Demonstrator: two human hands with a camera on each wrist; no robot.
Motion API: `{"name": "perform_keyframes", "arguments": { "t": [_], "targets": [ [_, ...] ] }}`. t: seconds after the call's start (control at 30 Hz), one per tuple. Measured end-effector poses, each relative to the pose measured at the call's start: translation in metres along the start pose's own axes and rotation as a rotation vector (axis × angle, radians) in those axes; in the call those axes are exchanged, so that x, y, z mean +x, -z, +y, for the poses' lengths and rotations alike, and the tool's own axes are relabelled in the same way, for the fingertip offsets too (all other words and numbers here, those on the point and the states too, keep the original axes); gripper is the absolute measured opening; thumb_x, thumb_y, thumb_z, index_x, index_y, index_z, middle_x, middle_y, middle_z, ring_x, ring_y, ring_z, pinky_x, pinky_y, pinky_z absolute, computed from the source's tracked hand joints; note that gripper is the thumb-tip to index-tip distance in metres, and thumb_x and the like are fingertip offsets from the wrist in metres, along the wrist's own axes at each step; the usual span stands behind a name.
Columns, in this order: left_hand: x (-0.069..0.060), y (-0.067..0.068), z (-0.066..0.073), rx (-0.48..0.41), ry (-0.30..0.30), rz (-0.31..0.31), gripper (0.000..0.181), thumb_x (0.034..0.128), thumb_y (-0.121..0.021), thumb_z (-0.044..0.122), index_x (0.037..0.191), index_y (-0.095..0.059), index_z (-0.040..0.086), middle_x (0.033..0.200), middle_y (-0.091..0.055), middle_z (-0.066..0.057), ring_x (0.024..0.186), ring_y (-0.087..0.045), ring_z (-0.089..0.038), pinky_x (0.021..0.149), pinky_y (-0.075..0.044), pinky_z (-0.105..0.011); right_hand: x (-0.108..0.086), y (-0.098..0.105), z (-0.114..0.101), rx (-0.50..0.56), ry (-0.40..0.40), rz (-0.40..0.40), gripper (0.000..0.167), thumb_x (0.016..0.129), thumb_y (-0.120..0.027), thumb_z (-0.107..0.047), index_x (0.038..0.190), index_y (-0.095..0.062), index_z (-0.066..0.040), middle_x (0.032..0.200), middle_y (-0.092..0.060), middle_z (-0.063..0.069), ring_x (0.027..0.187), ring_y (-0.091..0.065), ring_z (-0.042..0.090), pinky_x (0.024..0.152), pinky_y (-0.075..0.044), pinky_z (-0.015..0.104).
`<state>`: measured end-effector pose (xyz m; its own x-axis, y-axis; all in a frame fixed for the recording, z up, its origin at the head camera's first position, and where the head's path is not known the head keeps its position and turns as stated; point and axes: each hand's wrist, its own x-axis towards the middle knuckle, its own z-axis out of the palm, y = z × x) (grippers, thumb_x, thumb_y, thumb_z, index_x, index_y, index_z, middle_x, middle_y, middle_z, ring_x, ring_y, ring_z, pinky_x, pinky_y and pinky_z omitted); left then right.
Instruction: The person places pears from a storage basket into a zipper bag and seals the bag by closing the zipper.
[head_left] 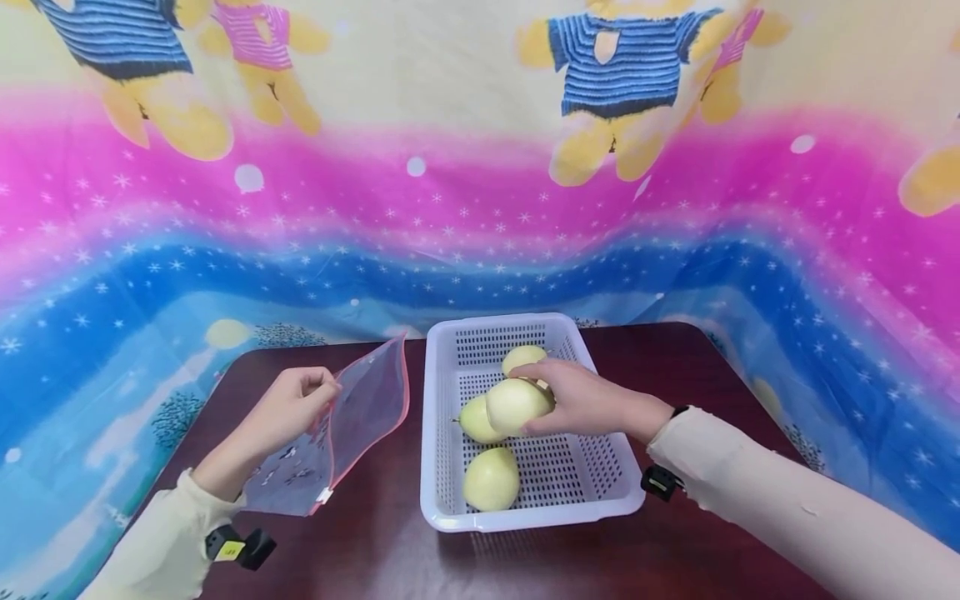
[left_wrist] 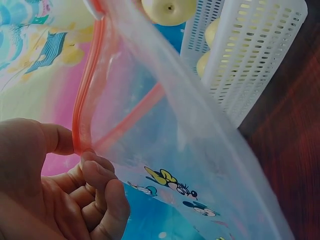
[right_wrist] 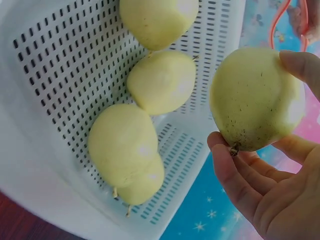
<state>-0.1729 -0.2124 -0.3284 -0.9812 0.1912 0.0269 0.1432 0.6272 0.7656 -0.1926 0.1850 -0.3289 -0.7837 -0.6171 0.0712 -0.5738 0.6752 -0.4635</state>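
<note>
The right hand (head_left: 577,398) grips a pear (head_left: 517,407), with the basket (head_left: 540,520) and other pears (head_left: 492,480) below its fingers. The left hand (head_left: 288,412) pinches the bag (head_left: 367,408), which gapes right of those fingers. Lifting out seems in hand; next probably calls for carrying the pear leftward, bag mouth held wide.

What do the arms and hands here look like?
The person's left hand and right hand wear no gloves. The left sleeve and right sleeve are cream and reach the wrists. A black device at the left wrist carries a yellow label; a second black device sits at the right wrist.
</note>
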Motion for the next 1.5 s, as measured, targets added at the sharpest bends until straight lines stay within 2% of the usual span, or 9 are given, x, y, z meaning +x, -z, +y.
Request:
{"name": "perform_keyframes", "arguments": {
  "t": [0.2, 0.37, 0.53, 0.7, 0.8, 1.03, 1.27, 1.5],
  "targets": [
    [-0.002, 0.000, 0.000, -0.004, 0.002, -0.004, 0.022, 0.1024, -0.051, 0.017, 0.088, -0.059, 0.002, 0.056, -0.046, 0.001, 0.049, -0.052, -0.018, 0.058, -0.049, -0.032, 0.006, -0.002, -0.009, 0.017, 0.046, 0.034, 0.067, 0.079, -0.082, -0.032, 0.138, -0.059, -0.010, 0.129, -0.064, 0.006, 0.113, -0.057, 0.019, 0.088, -0.052, 0.035],
    [-0.002, -0.002, 0.000, -0.017, -0.004, -0.005, 0.023, 0.1022, -0.052, 0.017, 0.086, -0.057, 0.002, 0.055, -0.046, 0.000, 0.047, -0.052, -0.019, 0.061, -0.049, -0.032, 0.012, -0.002, -0.018, 0.033, 0.054, 0.061, 0.063, 0.078, -0.081, -0.032, 0.136, -0.061, -0.015, 0.126, -0.064, 0.003, 0.110, -0.056, 0.017, 0.086, -0.052, 0.034],
    [-0.001, -0.004, 0.001, -0.031, -0.015, -0.014, 0.024, 0.1026, -0.052, 0.017, 0.085, -0.056, 0.000, 0.056, -0.046, -0.002, 0.047, -0.052, -0.019, 0.059, -0.050, -0.034, 0.023, -0.002, -0.030, 0.039, 0.061, 0.089, 0.061, 0.079, -0.081, -0.034, 0.136, -0.061, -0.023, 0.123, -0.065, -0.002, 0.106, -0.057, 0.015, 0.083, -0.052, 0.033],
    [0.000, -0.009, 0.001, -0.042, -0.031, -0.029, 0.024, 0.1023, -0.052, 0.013, 0.084, -0.055, -0.002, 0.055, -0.045, -0.001, 0.044, -0.049, -0.019, 0.056, -0.049, -0.035, 0.035, -0.006, -0.048, 0.099, 0.076, 0.080, 0.064, 0.081, -0.081, -0.033, 0.140, -0.058, -0.021, 0.125, -0.063, 0.001, 0.104, -0.056, 0.015, 0.080, -0.053, 0.030],
    [0.000, -0.010, 0.002, -0.038, -0.039, -0.024, 0.024, 0.1021, -0.052, 0.013, 0.083, -0.055, -0.001, 0.054, -0.044, 0.000, 0.043, -0.047, -0.017, 0.051, -0.046, -0.034, 0.042, -0.008, -0.061, 0.123, 0.075, 0.066, 0.066, 0.082, -0.081, -0.033, 0.142, -0.057, -0.021, 0.130, -0.060, 0.001, 0.106, -0.055, 0.014, 0.083, -0.052, 0.030],
    [0.000, -0.012, 0.005, -0.031, -0.041, -0.024, 0.024, 0.1015, -0.053, 0.014, 0.084, -0.055, -0.003, 0.053, -0.043, 0.001, 0.043, -0.046, -0.016, 0.049, -0.045, -0.034, 0.058, -0.017, -0.086, 0.075, 0.101, 0.060, 0.070, 0.081, -0.082, -0.037, 0.144, -0.054, -0.024, 0.125, -0.061, -0.001, 0.105, -0.056, 0.011, 0.087, -0.052, 0.033],
    [0.002, -0.016, 0.006, -0.045, -0.064, -0.040, 0.023, 0.1009, -0.053, 0.012, 0.084, -0.056, -0.004, 0.053, -0.044, 0.001, 0.043, -0.046, -0.016, 0.045, -0.043, -0.031, 0.070, -0.031, -0.094, 0.020, 0.104, 0.045, 0.070, 0.082, -0.081, -0.041, 0.145, -0.053, -0.026, 0.123, -0.060, -0.001, 0.101, -0.056, 0.010, 0.084, -0.051, 0.029],
    [-0.001, -0.017, 0.007, -0.059, -0.063, -0.039, 0.026, 0.1021, -0.054, 0.014, 0.082, -0.055, -0.001, 0.053, -0.044, -0.001, 0.043, -0.047, -0.018, 0.045, -0.043, -0.032, 0.078, -0.043, -0.105, -0.004, 0.130, 0.012, 0.069, 0.082, -0.081, -0.038, 0.143, -0.054, -0.020, 0.126, -0.062, 0.002, 0.104, -0.057, 0.011, 0.083, -0.052, 0.025]
  ]
}}
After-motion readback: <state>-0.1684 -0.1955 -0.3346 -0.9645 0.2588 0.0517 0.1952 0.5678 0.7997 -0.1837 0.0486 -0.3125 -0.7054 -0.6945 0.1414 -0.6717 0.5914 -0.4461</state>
